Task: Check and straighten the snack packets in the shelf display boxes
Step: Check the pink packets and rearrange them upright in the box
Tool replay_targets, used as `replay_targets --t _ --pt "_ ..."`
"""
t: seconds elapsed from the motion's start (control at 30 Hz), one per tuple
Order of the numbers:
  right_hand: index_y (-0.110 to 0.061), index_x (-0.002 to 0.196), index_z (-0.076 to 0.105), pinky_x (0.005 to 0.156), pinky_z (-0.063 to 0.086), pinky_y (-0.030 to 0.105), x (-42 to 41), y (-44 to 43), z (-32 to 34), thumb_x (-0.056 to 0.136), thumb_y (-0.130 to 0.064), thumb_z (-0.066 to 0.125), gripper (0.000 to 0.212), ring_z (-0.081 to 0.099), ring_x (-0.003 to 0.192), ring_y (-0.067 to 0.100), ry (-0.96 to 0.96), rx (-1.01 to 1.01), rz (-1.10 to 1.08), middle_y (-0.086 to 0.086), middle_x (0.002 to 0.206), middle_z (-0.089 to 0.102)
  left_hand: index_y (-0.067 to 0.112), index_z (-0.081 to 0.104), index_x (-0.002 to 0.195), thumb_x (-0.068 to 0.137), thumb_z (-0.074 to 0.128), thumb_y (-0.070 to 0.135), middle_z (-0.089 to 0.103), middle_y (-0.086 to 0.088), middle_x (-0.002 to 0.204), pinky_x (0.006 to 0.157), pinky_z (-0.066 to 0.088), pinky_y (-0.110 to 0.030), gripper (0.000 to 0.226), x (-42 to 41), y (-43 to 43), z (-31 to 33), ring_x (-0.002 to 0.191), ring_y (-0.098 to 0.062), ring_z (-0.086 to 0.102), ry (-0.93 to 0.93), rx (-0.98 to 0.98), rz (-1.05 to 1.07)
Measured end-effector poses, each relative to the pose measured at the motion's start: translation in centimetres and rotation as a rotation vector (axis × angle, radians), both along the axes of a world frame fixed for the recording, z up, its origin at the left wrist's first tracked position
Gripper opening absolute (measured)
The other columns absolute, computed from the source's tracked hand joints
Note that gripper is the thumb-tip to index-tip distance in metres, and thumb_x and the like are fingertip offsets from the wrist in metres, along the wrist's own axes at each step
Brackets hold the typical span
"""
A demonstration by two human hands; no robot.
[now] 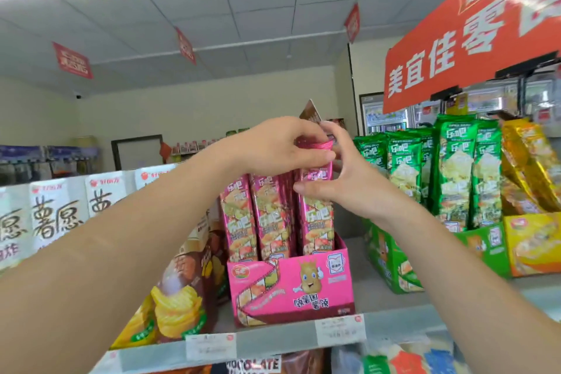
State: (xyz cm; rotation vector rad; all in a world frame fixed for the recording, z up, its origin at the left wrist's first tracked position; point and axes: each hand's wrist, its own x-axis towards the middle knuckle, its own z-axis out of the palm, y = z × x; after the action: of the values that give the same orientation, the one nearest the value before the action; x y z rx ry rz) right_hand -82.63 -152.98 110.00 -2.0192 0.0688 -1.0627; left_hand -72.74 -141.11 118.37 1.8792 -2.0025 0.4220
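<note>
You cannot read the blurred white paper price labels (210,345), your left hand (282,146) hides the tops of the tall pink foil packets (268,215), and the right edge cuts the red banner (455,48).

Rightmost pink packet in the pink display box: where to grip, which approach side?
Grip the rightmost pink packet by its flat crimped top seal, coming from above and pinching front to back. It stands upright, tight against its neighbours, its foot behind the front wall of the pink display box, so only the top is free. The left hand pinches there.
</note>
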Motion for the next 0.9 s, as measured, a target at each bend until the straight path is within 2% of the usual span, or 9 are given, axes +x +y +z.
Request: replay_targets --t 0.07,0.17,0.27,0.37,0.47,0.6,0.67,0.77,0.9 --pt "-0.049 0.143 0.024 0.1 0.049 0.041 -0.2 -0.5 0.0 0.057 -0.046 0.089 0.108 0.051 0.125 0.01 0.015 -0.007 -0.008 -0.011 0.14 0.048 0.021 0.057 0.119 0.095 0.053 0.044 0.068 0.005 0.113 0.096 0.048 -0.032 0.033 0.2 0.1 0.5 0.104 -0.009 0.064 0.178 0.064 -0.002" --pt "-0.046 0.132 0.039 0.064 0.054 0.014 -0.9 -1.5 -0.4 0.066 -0.029 0.088 0.085 0.067 0.087 -0.003 -0.038 0.088 0.065 -0.013 0.111 0.065 0.027 0.047 0.138 0.096 0.038 0.056 0.058 0.006 0.134 0.102 0.041 -0.028 0.052 1.0 0.1 0.6 0.12 -0.011 0.055 0.014 0.184 0.16" --pt "-0.049 0.119 0.043 0.053 0.05 0.015 -1.5 -2.1 -0.7 0.069 -0.019 0.083 0.07 0.065 0.063 0.0 -0.1 0.134 0.047 -0.016 0.084 0.069 0.017 0.062 0.126 0.101 0.035 0.047 0.066 0.006 0.117 0.09 0.044 -0.023 0.047 2.0 0.4 0.5 0.101 -0.011 0.062 -0.084 0.087 0.223" --pt "-0.052 0.113 0.047 0.06 0.057 0.025 -1.5 -2.2 -0.8 0.071 -0.011 0.081 0.068 0.069 0.069 0.009 -0.102 0.14 0.056 -0.012 0.083 0.071 0.022 0.063 0.125 0.1 0.05 0.028 0.068 0.011 0.106 0.08 0.043 -0.015 0.028 2.7 0.1 0.5 0.09 -0.006 0.061 -0.13 0.002 0.278" --pt "-0.049 0.115 0.05 0.067 0.058 0.026 -1.5 -1.9 -0.8 0.066 -0.022 0.086 0.067 0.071 0.083 0.009 -0.097 0.166 0.115 -0.011 0.093 0.072 0.022 0.057 0.131 0.095 0.058 0.029 0.063 0.001 0.115 0.089 0.045 -0.03 0.037 2.1 -1.3 0.7 0.101 -0.017 0.058 -0.315 0.005 0.325" --pt "-0.052 0.111 0.054 0.082 0.051 0.03 -1.5 -1.7 -0.8 0.062 -0.063 0.069 0.052 0.068 0.092 0.004 -0.121 0.225 0.107 -0.01 0.11 0.067 0.026 0.056 0.086 0.091 0.056 0.043 0.056 0.005 0.086 0.081 0.039 -0.04 0.018 1.5 -3.9 1.0 0.092 -0.021 0.049 -0.517 0.099 0.377" --pt "-0.053 0.114 0.051 0.086 0.054 0.034 -1.4 -1.6 -0.9 0.063 -0.066 0.066 0.055 0.068 0.093 0.005 -0.139 0.219 0.058 -0.008 0.116 0.063 0.023 0.056 0.094 0.086 0.064 0.046 0.057 0.007 0.089 0.077 0.037 -0.037 0.026 1.6 -4.7 1.3 0.092 -0.022 0.053 -0.472 0.099 0.377" --pt "-0.046 0.121 0.05 0.073 0.053 0.017 -1.7 -1.4 -0.8 0.064 -0.061 0.068 0.062 0.065 0.087 -0.007 -0.165 0.17 -0.005 -0.015 0.113 0.061 0.021 0.05 0.111 0.075 0.079 0.044 0.054 0.009 0.093 0.069 0.042 -0.031 0.052 1.7 -4.9 1.8 0.085 -0.017 0.054 -0.316 0.162 0.327" --pt "-0.04 0.12 0.056 0.085 0.048 0.023 -2.4 -1.9 0.1 0.076 -0.048 0.072 0.047 0.062 0.095 -0.005 -0.101 0.076 -0.073 -0.021 0.116 0.06 0.024 0.048 0.101 0.078 0.08 0.032 0.049 0.012 0.084 0.058 0.034 -0.022 0.041 2.2 -5.0 1.9 0.072 -0.006 0.047 -0.2 0.109 0.284"
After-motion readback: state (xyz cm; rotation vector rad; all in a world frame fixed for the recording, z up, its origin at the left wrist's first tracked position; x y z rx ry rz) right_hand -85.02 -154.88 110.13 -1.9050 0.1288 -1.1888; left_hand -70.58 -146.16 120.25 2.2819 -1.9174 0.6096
